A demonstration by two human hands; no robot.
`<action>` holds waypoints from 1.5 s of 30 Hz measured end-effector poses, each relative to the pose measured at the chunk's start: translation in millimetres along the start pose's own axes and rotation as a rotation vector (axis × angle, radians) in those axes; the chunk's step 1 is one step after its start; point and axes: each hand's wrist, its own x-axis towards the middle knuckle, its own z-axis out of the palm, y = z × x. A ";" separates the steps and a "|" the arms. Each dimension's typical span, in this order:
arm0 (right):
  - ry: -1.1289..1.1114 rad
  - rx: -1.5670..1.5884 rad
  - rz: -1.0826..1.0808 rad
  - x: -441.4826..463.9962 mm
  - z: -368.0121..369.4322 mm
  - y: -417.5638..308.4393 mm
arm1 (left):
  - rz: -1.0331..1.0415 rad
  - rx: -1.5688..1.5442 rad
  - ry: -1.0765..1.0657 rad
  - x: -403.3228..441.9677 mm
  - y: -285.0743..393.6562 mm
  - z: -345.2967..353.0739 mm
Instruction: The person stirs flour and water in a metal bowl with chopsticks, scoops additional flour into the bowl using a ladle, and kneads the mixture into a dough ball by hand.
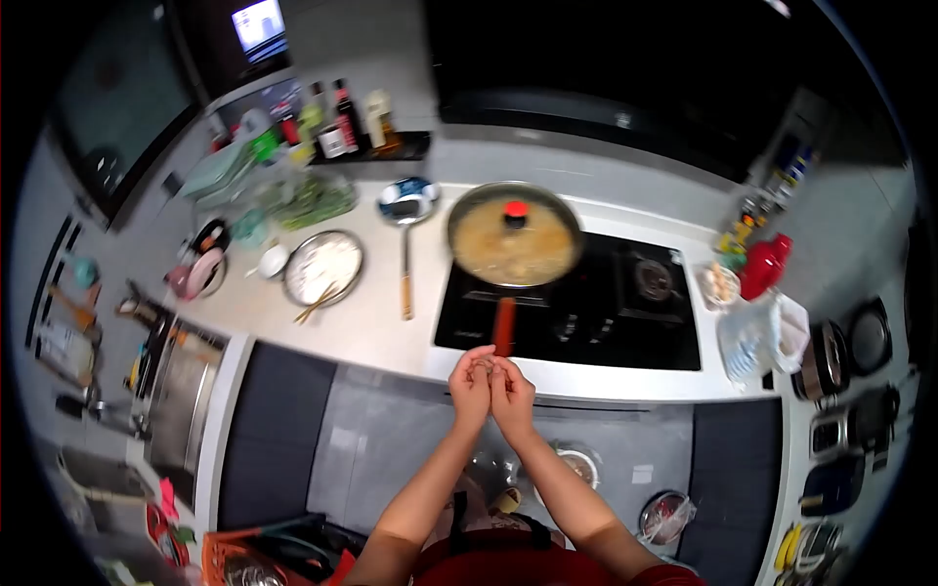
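Observation:
My left hand (471, 386) and my right hand (510, 389) are close together at the counter's front edge, fingers curled and fingertips touching. Whether anything small is between the fingers cannot be made out. Just beyond them is the wooden handle (504, 327) of a pan (459, 256) on the black stove (625, 332). A glass lid with a red-topped knob (515, 215) covers the pan, and yellowish food shows through it. To the left, a spatula (406, 264) rests on a blue-and-white plate (422, 188). Farther left, a metal bowl (360, 264) holds white powder and wooden chopsticks (315, 305).
Bottles (347, 115) stand on a black shelf (415, 146) behind the counter. A bag of greens (311, 200) and a white cup (274, 260) are at the left. Right of the stove are a small bowl (720, 285), a red object (765, 266) and a plastic bag (747, 342).

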 end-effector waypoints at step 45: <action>-0.323 -0.223 0.205 103.7 472.0 118.2 | -0.843 -0.125 0.251 442.0 -88.9 -585.1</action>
